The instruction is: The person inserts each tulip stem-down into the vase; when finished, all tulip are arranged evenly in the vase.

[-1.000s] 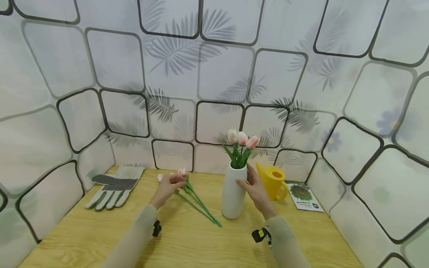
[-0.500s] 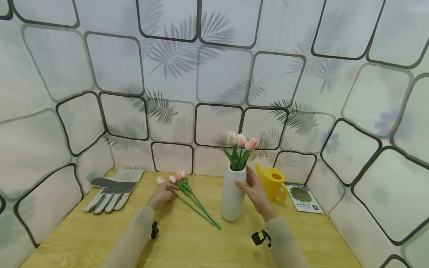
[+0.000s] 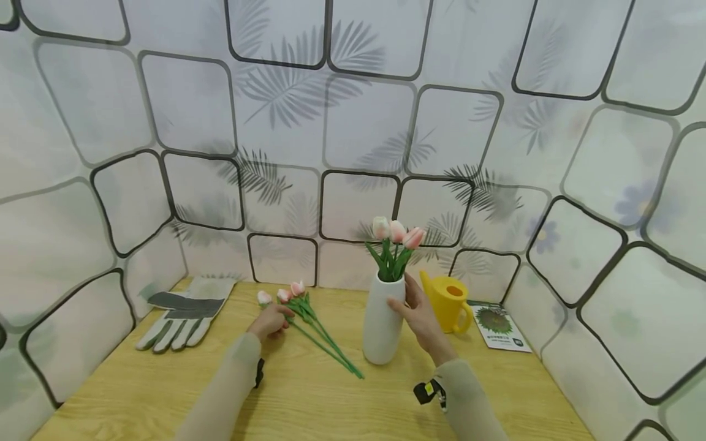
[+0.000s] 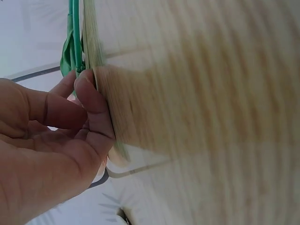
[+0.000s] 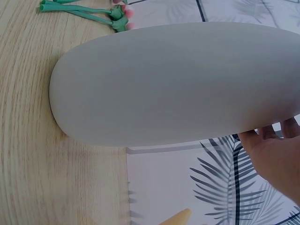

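Note:
My left hand [image 3: 270,321] is low over the table at several loose artificial tulips [image 3: 298,289], pale pink with green stems. In the left wrist view its thumb and fingertips pinch a green stem [image 4: 77,33] close to the tabletop; part of that grip is hidden behind the fingers. A tall white vase [image 3: 382,324] stands upright at centre right, holding 3 pink-white tulips [image 3: 397,231]. My right hand [image 3: 419,315] holds the vase by its upper right side, thumb in front. The right wrist view shows its fingers [image 5: 269,132] against the vase wall.
A yellow watering can [image 3: 448,301] stands just behind and right of the right hand. Beyond it lies a seed packet [image 3: 501,324] with a sunflower picture. Grey-white work gloves [image 3: 190,312] lie at the left. A patterned backdrop [image 3: 364,135] encloses the wooden table [image 3: 331,410].
My left hand lifted away from the right-hand loose tulips, moved left and down, and now sits at the leftmost one. The right hand and vase stay in place.

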The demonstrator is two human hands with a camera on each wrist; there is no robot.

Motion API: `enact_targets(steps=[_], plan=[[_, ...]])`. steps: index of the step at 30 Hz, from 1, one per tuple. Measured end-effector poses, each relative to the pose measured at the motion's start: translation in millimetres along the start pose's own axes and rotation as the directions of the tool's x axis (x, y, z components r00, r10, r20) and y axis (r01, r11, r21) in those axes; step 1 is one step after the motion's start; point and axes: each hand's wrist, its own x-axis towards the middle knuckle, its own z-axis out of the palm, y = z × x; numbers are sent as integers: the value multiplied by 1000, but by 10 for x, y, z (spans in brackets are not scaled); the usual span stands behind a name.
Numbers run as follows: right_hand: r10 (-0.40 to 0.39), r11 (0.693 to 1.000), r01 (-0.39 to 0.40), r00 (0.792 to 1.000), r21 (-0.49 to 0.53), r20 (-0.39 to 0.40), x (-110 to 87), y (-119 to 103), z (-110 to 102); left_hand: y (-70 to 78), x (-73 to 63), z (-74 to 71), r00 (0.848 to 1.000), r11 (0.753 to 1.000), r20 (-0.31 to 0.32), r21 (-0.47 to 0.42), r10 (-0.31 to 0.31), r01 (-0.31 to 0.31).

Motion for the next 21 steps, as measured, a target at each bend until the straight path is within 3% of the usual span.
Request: enact_targets(steps=[8, 15, 21], plan=[[5, 1000, -5, 1000, 14, -6, -6, 7, 3, -8, -24, -6, 999, 999, 11, 2, 43, -43], [3, 1000, -3, 1000, 19, -3, -6, 20, 8, -89, -28, -46, 995, 984, -26, -151, 92, -95], [-7, 1000, 7, 1000, 25, 2, 7, 13, 2, -109, -24, -99, 991, 970, -51, -205, 125, -133]])
